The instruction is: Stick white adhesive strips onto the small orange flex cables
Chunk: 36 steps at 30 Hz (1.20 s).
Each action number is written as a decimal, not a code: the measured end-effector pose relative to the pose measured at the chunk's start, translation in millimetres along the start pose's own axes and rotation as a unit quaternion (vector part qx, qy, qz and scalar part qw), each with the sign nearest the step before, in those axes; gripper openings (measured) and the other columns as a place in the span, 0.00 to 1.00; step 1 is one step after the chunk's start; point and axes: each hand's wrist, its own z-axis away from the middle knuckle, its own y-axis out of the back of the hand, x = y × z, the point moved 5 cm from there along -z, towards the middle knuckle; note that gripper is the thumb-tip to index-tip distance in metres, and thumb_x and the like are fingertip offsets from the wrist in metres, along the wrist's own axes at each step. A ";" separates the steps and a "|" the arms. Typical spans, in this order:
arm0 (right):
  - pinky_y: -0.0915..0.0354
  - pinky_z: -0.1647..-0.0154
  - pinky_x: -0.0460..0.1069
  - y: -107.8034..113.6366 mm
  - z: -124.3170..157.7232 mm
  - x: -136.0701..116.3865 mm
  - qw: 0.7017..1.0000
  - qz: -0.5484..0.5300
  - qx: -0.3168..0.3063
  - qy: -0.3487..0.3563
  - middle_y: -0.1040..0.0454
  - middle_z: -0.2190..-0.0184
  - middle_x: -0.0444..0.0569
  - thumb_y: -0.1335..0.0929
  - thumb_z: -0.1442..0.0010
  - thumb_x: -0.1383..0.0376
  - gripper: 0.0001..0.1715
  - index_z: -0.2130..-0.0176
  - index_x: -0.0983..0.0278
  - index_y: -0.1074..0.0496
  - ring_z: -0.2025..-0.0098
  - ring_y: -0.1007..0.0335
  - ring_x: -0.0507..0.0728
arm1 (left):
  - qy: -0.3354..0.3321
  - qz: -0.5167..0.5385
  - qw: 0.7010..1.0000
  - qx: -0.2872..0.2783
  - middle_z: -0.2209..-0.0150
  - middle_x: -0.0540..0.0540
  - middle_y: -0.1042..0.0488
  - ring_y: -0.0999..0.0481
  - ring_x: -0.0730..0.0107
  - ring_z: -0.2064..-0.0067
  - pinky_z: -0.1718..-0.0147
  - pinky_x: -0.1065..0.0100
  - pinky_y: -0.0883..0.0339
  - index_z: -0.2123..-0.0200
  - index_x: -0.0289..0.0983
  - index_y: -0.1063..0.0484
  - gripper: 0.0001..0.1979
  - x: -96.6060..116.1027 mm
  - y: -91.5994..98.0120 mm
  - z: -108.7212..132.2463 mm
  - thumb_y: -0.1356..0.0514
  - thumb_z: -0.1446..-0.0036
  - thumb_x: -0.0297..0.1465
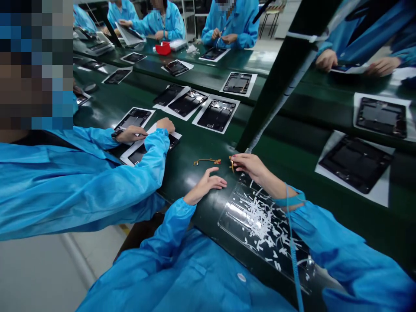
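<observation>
My left hand [208, 184] lies flat on the dark green belt [182, 164], fingers stretched out, holding nothing. A thin gold flex cable [206, 161] lies on the belt just beyond its fingertips. My right hand [248, 167] is pinched on a second small gold flex part [232, 163] at the far edge of a clear plastic tray [234, 208]. The tray is strewn with several white peel-off strips [260, 219]. A blue wrist strap [289, 200] with a coiled cord circles my right wrist.
A co-worker in a blue coat at my left has both hands [146, 130] on a black tablet chassis on white paper. Several more chassis [217, 115] lie along the belt, and another [355, 162] at right. A dark slanted post [276, 78] rises beyond my right hand. Other workers sit opposite.
</observation>
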 end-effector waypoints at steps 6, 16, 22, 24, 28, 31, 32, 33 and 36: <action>0.26 0.54 0.57 -9.4 -33.3 17.9 0.998 0.018 0.060 -0.021 0.26 0.49 0.53 0.31 0.33 0.56 0.22 0.45 0.65 0.29 0.53 0.26 0.57 | 0.006 -0.022 0.999 0.038 0.67 0.50 0.26 0.25 0.73 0.68 0.68 0.70 0.31 0.44 0.37 0.39 0.26 -9.6 26.8 1.9 0.39 0.41 0.41; 0.28 0.48 0.59 13.9 5.9 -8.8 0.969 0.176 0.141 0.103 0.27 0.45 0.53 0.31 0.33 0.56 0.21 0.44 0.63 0.29 0.48 0.27 0.59 | -0.028 -0.184 0.983 -0.005 0.70 0.50 0.25 0.26 0.72 0.71 0.71 0.71 0.35 0.53 0.37 0.29 0.20 2.9 0.6 -5.8 0.38 0.45 0.43; 0.28 0.49 0.59 66.7 98.4 -5.9 0.940 0.257 0.173 0.144 0.24 0.49 0.51 0.31 0.34 0.55 0.20 0.48 0.64 0.27 0.51 0.26 0.57 | -0.101 -0.333 0.931 -0.109 0.68 0.48 0.23 0.24 0.68 0.67 0.66 0.68 0.33 0.58 0.38 0.24 0.14 30.3 -79.7 -13.8 0.41 0.39 0.40; 0.28 0.50 0.57 103.9 167.0 25.4 0.927 0.266 0.233 0.125 0.22 0.54 0.50 0.30 0.35 0.53 0.20 0.51 0.64 0.25 0.55 0.25 0.56 | -0.164 -0.428 0.865 -0.205 0.65 0.47 0.21 0.23 0.66 0.64 0.61 0.65 0.31 0.57 0.40 0.22 0.14 35.5 -144.1 -12.8 0.45 0.35 0.39; 0.29 0.55 0.55 190.7 343.2 119.9 0.831 0.240 0.501 -0.007 0.21 0.60 0.51 0.37 0.32 0.47 0.25 0.51 0.62 0.24 0.60 0.25 0.57 | -0.269 -0.478 0.730 -0.408 0.52 0.47 0.20 0.22 0.63 0.51 0.48 0.64 0.32 0.50 0.41 0.23 0.15 22.3 -307.1 -10.4 0.47 0.32 0.33; 0.34 0.47 0.64 223.8 461.4 193.6 0.651 0.190 0.721 -0.142 0.25 0.53 0.60 0.42 0.29 0.50 0.30 0.44 0.68 0.30 0.52 0.28 0.63 | -0.266 -0.496 0.696 -0.447 0.45 0.42 0.24 0.24 0.63 0.45 0.42 0.64 0.34 0.40 0.37 0.29 0.19 -10.6 -421.6 -21.3 0.45 0.33 0.30; 0.36 0.44 0.65 226.7 486.3 215.5 0.601 0.171 0.760 -0.177 0.27 0.50 0.57 0.40 0.29 0.51 0.27 0.43 0.67 0.31 0.48 0.29 0.62 | -0.260 -0.505 0.693 -0.443 0.42 0.39 0.27 0.25 0.61 0.43 0.41 0.62 0.34 0.39 0.36 0.31 0.20 -24.4 -452.7 -26.1 0.44 0.33 0.31; 0.36 0.43 0.65 228.0 502.6 235.2 0.568 0.154 0.782 -0.204 0.27 0.48 0.55 0.37 0.31 0.51 0.26 0.43 0.65 0.32 0.47 0.30 0.62 | -0.251 -0.517 0.692 -0.437 0.39 0.36 0.30 0.27 0.58 0.41 0.41 0.59 0.34 0.39 0.34 0.31 0.21 -39.2 -478.7 -31.2 0.44 0.32 0.33; 0.33 0.44 0.63 231.5 513.5 279.4 0.554 0.121 0.787 -0.242 0.27 0.47 0.53 0.31 0.34 0.53 0.23 0.45 0.64 0.29 0.46 0.29 0.60 | -0.225 -0.555 0.687 -0.412 0.41 0.35 0.30 0.27 0.54 0.42 0.43 0.49 0.31 0.41 0.33 0.31 0.21 -80.8 -523.8 -45.6 0.41 0.33 0.37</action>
